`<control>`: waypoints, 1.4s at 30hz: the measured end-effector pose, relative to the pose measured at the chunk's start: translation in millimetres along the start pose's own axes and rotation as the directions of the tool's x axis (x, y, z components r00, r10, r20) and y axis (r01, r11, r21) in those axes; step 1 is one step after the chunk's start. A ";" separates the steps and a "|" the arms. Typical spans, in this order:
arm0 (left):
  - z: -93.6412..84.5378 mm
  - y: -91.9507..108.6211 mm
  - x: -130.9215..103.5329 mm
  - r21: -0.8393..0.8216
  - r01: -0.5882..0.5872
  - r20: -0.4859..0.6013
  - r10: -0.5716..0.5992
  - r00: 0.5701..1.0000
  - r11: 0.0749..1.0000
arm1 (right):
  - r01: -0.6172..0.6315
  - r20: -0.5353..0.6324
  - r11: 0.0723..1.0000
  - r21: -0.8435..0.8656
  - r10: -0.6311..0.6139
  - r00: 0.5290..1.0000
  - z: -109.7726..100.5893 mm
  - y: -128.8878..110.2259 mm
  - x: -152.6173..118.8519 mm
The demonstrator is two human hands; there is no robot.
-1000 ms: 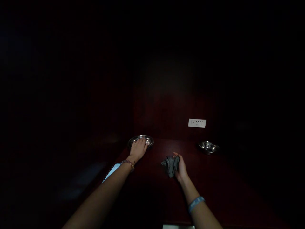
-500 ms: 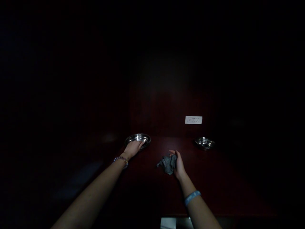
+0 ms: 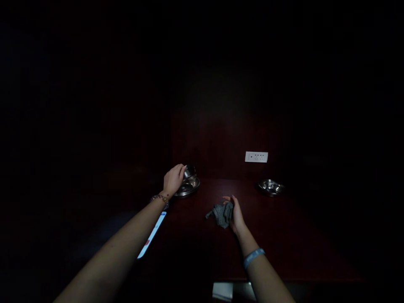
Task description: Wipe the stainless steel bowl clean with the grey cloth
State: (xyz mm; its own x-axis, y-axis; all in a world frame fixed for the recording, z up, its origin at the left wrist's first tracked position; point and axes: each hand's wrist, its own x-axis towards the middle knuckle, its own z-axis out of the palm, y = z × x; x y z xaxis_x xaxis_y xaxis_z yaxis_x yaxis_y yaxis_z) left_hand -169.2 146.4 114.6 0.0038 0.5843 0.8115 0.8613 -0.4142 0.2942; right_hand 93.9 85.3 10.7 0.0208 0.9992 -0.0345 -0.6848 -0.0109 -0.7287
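My left hand is closed on a small shiny metal bowl, tilted above a round steel plate at the back left of the dark red table. The fingers partly hide the bowl. My right hand holds a crumpled grey cloth over the middle of the table, its thumb and fingers curled around one side. Part of the cloth hangs loose to the left.
Another shiny steel dish stands at the back right. A white socket panel is on the back wall. Beside my left forearm lies a lit phone screen, partly covered. Below the table's front edge shows a pale object. The surroundings are very dark.
My left hand has risen from the plate, lifting the small metal bowl. The lit phone screen has come into view beside my forearm. My right hand with the cloth has hardly moved.
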 end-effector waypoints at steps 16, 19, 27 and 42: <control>25.0 136.9 -126.7 -0.846 0.443 0.500 -0.732 0.463 -0.297 | 0.319 -0.136 0.923 0.214 -0.295 0.946 -31.8 -37.6 -29.9; 18.6 142.9 -144.1 -0.882 0.433 0.416 -0.737 0.532 -0.185 | 0.414 -0.327 0.901 0.134 -0.354 0.876 -37.9 -43.1 -40.5; -21.2 162.5 -161.3 -0.753 0.324 0.130 -0.353 0.927 0.573 | 0.275 -0.004 0.955 0.115 -0.276 0.961 6.8 -17.4 -113.8; -35.0 146.6 -173.6 -0.639 0.067 0.129 0.021 0.991 0.766 | 0.339 -0.117 0.923 -0.181 -0.363 0.924 -2.2 -13.8 -103.0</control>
State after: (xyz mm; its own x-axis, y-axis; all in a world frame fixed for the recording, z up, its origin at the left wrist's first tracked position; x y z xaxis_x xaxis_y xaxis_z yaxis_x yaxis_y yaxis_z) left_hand -61.4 -40.2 34.4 0.0876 0.6610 0.7453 0.3358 -0.7240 0.6026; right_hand 102.8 -17.5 22.7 0.3530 0.9231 0.1522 -0.4936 0.3220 -0.8079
